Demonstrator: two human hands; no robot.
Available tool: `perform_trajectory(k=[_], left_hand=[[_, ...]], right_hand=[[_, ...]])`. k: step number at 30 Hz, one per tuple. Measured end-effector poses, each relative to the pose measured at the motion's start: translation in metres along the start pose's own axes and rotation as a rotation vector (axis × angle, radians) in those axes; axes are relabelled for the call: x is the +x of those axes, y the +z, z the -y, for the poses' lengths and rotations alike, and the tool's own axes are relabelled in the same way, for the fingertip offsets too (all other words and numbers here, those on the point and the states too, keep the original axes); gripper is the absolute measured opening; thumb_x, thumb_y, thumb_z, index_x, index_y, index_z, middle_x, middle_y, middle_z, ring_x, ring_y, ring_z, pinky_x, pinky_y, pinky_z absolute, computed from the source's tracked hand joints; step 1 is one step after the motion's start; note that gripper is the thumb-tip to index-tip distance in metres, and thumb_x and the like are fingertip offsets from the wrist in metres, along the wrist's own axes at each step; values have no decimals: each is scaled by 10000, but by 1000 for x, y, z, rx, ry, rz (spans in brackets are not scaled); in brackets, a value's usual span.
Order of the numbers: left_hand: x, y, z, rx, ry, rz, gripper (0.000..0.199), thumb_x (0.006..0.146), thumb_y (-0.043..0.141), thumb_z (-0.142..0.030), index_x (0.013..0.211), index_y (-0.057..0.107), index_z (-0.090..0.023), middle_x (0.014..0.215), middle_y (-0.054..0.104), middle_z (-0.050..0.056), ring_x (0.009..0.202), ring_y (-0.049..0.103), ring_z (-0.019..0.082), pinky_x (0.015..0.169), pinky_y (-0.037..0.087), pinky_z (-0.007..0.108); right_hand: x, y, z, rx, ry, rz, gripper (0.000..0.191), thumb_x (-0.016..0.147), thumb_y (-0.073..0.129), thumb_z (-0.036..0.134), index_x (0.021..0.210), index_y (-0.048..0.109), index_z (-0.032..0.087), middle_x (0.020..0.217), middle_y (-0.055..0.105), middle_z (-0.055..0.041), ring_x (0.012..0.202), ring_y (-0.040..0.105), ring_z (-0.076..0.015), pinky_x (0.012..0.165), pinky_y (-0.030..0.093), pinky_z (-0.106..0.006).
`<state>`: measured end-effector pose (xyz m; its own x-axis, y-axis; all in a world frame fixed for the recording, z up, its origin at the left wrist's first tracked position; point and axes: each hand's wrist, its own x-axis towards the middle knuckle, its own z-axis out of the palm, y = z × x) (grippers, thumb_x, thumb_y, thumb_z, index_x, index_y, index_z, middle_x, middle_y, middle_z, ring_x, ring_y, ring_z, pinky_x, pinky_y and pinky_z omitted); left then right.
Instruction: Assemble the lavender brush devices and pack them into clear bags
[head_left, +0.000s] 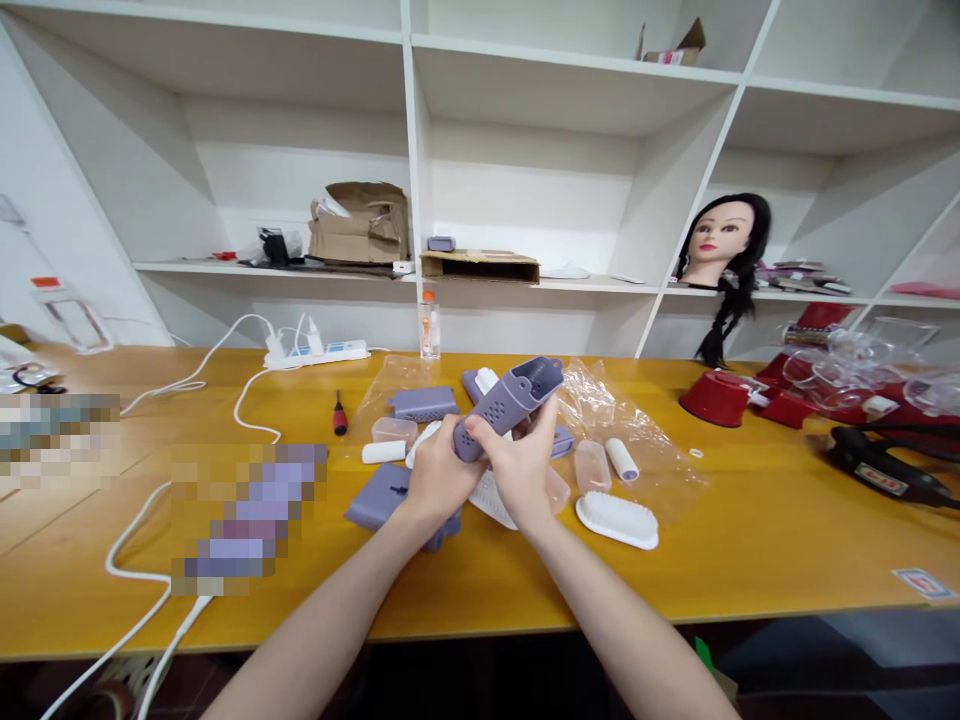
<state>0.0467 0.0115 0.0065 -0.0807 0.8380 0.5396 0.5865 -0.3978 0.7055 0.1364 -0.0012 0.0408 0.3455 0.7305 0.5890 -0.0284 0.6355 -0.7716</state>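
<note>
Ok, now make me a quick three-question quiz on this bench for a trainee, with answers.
1. True or false: only the left hand touches the perforated purple case.
2. Which sits on a shelf: A, a screwdriver; B, the mannequin head; C, a white cylinder?
3. Fill in: the clear bottle just right of the power strip has a cap coloured (blank).

Key: 1. False, the right hand holds it too. 2. B. 3. Orange.
</note>
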Motion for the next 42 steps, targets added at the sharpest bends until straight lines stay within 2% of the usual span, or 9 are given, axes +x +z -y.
perform_trajectory(k=[7, 13, 16, 20, 23, 25, 32, 36, 42], left_hand=[[2, -5, -4, 35, 30, 14, 264, 700, 581, -296, 949, 536, -224, 786, 657, 36, 752, 607, 216, 639, 406, 289], [0, -6, -4, 96, 116, 5, 312, 694, 615, -342, 973, 551, -219, 849, 669, 60, 811, 628, 239, 687, 427, 307], [1, -7, -3, 77, 64, 25, 262, 667, 639, -324, 894, 571, -212, 794, 668, 51, 776, 628, 233, 681, 435, 311], [7, -11, -1, -331, -129, 109, 354, 606, 705, -337, 901, 609, -166, 837, 692, 62, 794, 634, 229, 709, 471, 325], [11, -14, 2, -756, -267, 225, 414, 601, 727, -323, 950, 625, -124, 920, 700, 77, 849, 637, 221, 776, 483, 325], [11, -14, 2, -900, -331, 274, 403, 597, 740, -302, 935, 633, -111, 907, 704, 77, 851, 639, 213, 804, 481, 327], [4, -14, -4, -1079, -428, 555, 420, 675, 694, -345, 1022, 621, -120, 949, 694, 104, 851, 652, 240, 772, 510, 365], [4, -14, -5, -1172, -478, 567, 544, 782, 483, -555, 1155, 556, -166, 969, 691, 109, 827, 667, 270, 727, 521, 398], [5, -13, -1, -1105, -462, 642, 602, 779, 430, -607, 1140, 566, -144, 919, 702, 135, 788, 679, 294, 750, 498, 410]], right_hand=[[0, -1, -1, 46, -17, -1, 718, 580, 751, 275, 1194, 378, 247, 994, 558, -28, 918, 559, -193, 866, 442, -392], [6, -7, 6, 6, 31, -12, 534, 613, 727, 299, 1076, 466, 240, 863, 595, -4, 826, 572, -192, 802, 455, -369], [9, -9, 2, 40, 82, -6, 512, 603, 738, 299, 1036, 473, 238, 899, 605, -7, 846, 572, -186, 801, 452, -354], [19, -14, -6, 175, 158, 128, 466, 621, 731, 318, 1017, 502, 231, 985, 601, -19, 877, 578, -167, 806, 445, -318], [26, -21, -10, 250, 259, 174, 358, 696, 661, 419, 965, 544, 215, 887, 617, -10, 797, 584, -153, 742, 445, -289], [29, -23, -10, 286, 332, 201, 337, 739, 599, 478, 947, 560, 216, 850, 625, -4, 752, 584, -151, 699, 444, -280], [26, -23, -9, 347, 386, 215, 318, 700, 639, 449, 888, 607, 195, 841, 650, -7, 768, 583, -171, 679, 456, -271], [28, -23, -13, 366, 465, 162, 325, 686, 639, 477, 825, 612, 185, 778, 650, -3, 699, 579, -160, 647, 448, -269], [29, -24, -14, 378, 531, 97, 347, 652, 658, 502, 740, 595, 173, 677, 622, 6, 630, 566, -154, 594, 445, -263]])
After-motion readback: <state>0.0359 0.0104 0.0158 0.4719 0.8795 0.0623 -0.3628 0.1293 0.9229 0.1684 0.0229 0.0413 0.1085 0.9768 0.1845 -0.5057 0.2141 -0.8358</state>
